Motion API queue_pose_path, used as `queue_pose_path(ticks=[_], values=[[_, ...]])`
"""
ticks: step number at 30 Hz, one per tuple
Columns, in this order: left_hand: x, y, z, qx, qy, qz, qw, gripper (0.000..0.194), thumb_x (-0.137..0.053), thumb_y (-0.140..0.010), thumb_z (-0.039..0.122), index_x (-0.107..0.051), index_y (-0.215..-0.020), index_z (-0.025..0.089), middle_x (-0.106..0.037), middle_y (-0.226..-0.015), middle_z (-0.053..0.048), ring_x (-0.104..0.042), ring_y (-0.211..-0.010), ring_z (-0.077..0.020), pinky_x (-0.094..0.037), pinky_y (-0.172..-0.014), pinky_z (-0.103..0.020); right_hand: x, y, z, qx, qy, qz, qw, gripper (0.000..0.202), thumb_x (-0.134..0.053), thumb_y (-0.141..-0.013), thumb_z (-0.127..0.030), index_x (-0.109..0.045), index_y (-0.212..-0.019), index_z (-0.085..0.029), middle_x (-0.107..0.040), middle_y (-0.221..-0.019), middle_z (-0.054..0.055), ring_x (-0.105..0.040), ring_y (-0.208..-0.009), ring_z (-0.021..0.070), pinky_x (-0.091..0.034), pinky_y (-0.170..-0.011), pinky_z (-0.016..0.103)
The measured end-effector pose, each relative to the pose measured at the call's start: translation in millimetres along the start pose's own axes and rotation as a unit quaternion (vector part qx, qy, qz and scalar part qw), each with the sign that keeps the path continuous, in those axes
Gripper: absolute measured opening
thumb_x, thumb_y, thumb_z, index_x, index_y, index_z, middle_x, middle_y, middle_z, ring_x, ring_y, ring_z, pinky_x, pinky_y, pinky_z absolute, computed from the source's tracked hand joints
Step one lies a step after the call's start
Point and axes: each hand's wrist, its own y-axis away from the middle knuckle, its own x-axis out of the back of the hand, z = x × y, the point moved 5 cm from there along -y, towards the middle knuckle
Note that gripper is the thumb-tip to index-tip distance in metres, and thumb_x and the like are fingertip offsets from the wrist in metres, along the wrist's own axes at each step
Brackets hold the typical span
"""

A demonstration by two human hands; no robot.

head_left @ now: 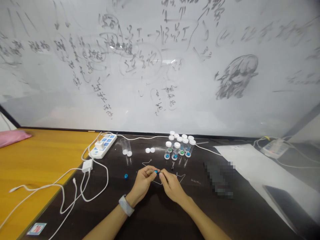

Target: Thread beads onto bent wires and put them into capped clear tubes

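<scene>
Held in a pinch by my left hand (144,181) is a small shiny blue piece (156,172), its shape mostly covered by fingertips. My right hand (173,186) meets it from the other side with thumb and fingers closed; what they grip is hidden. Thin pale cord or wire (182,178) shows on the table around both hands. A small round blue ball (126,176) lies left of my left hand. Just beyond my right hand is a small dark item (172,166), too small to name.
Several clear tubes with white caps (177,145), some holding blue or green pieces, stand behind the hands. Two tubes (128,146) and two white caps (150,150) are further left. A power strip (103,146) with white cables lies left; paper (240,160) and a dark device (287,206) right.
</scene>
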Motion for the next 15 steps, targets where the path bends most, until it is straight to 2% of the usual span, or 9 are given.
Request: queue_pose_path(ticks=[4, 7, 9, 12, 15], values=[[0.3, 0.1, 1.3, 0.007, -0.015, 0.003, 1.000, 0.025, -0.083, -0.076, 0.032, -0.075, -0.092, 0.015, -0.074, -0.089, -0.008, -0.067, -0.085, -0.0182, -0.051, -0.081, -0.028, 1.2, -2.6, -0.2, -0.006, -0.023, -0.012, 1.000, 0.033, -0.038, -0.105, -0.038, -0.054, -0.081, -0.022, -0.057, -0.069, -0.003, -0.055, -0.061, 0.0142, -0.042, -0.063, 0.025], [-3.5, 1.9, 1.4, 0.032, -0.011, -0.007, 0.999, 0.030, -0.080, -0.079, 0.036, -0.074, -0.099, 0.015, -0.073, -0.095, -0.008, -0.067, -0.086, -0.0193, -0.054, -0.080, -0.031, 10.6, -6.9, 7.2, -0.035, -0.069, 0.041, 0.996, 0.028, -0.045, -0.102, -0.043, -0.061, -0.094, -0.021, -0.062, -0.075, 0.000, -0.059, -0.065, 0.0160, -0.045, -0.062, 0.026], [-9.1, 4.3, 0.1, 0.052, -0.008, -0.039, 0.998, 0.034, -0.080, -0.079, 0.036, -0.071, -0.104, 0.016, -0.072, -0.094, -0.008, -0.068, -0.086, -0.0193, -0.054, -0.076, -0.030, 17.0, -10.0, 13.5, -0.054, -0.115, 0.070, 0.989, 0.030, -0.049, -0.100, -0.047, -0.064, -0.103, -0.021, -0.065, -0.082, 0.003, -0.062, -0.070, 0.0178, -0.049, -0.062, 0.027], [-16.9, 8.6, -2.7, 0.074, 0.000, -0.089, 0.993, 0.036, -0.080, -0.080, 0.035, -0.062, -0.107, 0.019, -0.073, -0.084, -0.005, -0.070, -0.083, -0.0180, -0.052, -0.071, -0.026, 17.6, -13.7, 16.8, -0.063, -0.176, 0.035, 0.982, 0.033, -0.054, -0.096, -0.050, -0.071, -0.093, -0.021, -0.064, -0.087, 0.004, -0.062, -0.066, 0.0162, -0.050, -0.058, 0.027], [-19.1, 11.0, -4.5, 0.078, 0.005, -0.099, 0.992, 0.034, -0.079, -0.081, 0.035, -0.055, -0.102, 0.021, -0.073, -0.081, -0.003, -0.070, -0.080, -0.0167, -0.051, -0.071, -0.025, 13.8, -13.8, 13.7, -0.063, -0.226, -0.011, 0.972, 0.031, -0.061, -0.093, -0.049, -0.072, -0.086, -0.020, -0.062, -0.085, 0.003, -0.057, -0.058, 0.0121, -0.049, -0.053, 0.026]])
